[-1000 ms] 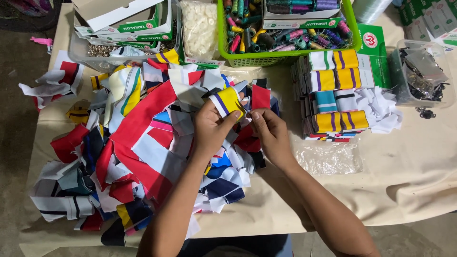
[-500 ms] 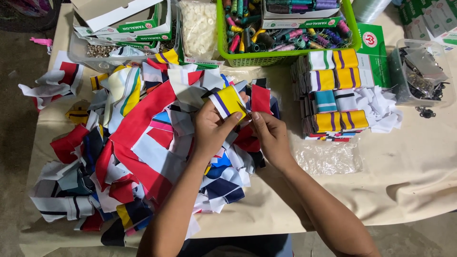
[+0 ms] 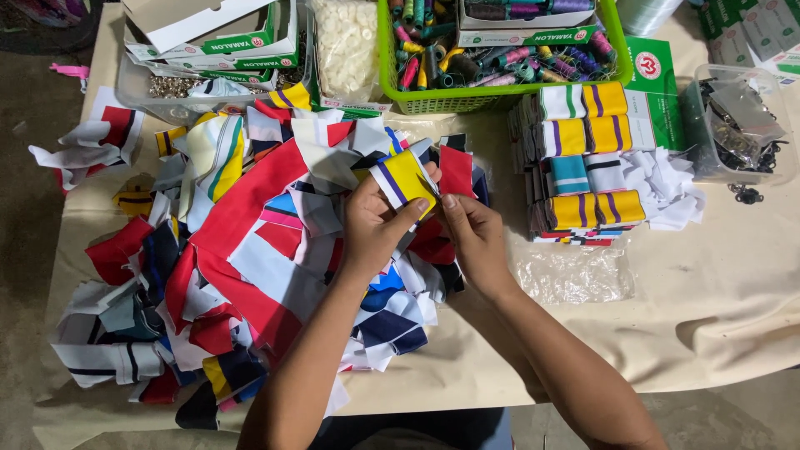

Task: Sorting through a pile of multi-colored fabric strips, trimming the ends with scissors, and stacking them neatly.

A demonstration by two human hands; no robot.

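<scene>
My left hand [image 3: 375,225] and my right hand [image 3: 472,233] meet above a big heap of mixed cloth scraps [image 3: 242,267]. Together they pinch a small folded ribbon piece [image 3: 404,177], yellow with white and purple stripes. The left thumb lies across its lower edge and the right fingertips touch its right corner. A red scrap [image 3: 456,169] stands just behind the right hand.
Neat stacks of folded striped ribbon pieces [image 3: 583,158] sit to the right, beside white scraps. A green basket of thread spools [image 3: 500,50], a bag of white buttons [image 3: 346,42], cardboard boxes [image 3: 225,37] and a clear tub of dark clips [image 3: 737,125] line the far edge. A crumpled clear bag [image 3: 571,275] lies near.
The hands stay in nearly the same place. The yellow striped piece has been turned a little between the fingers.
</scene>
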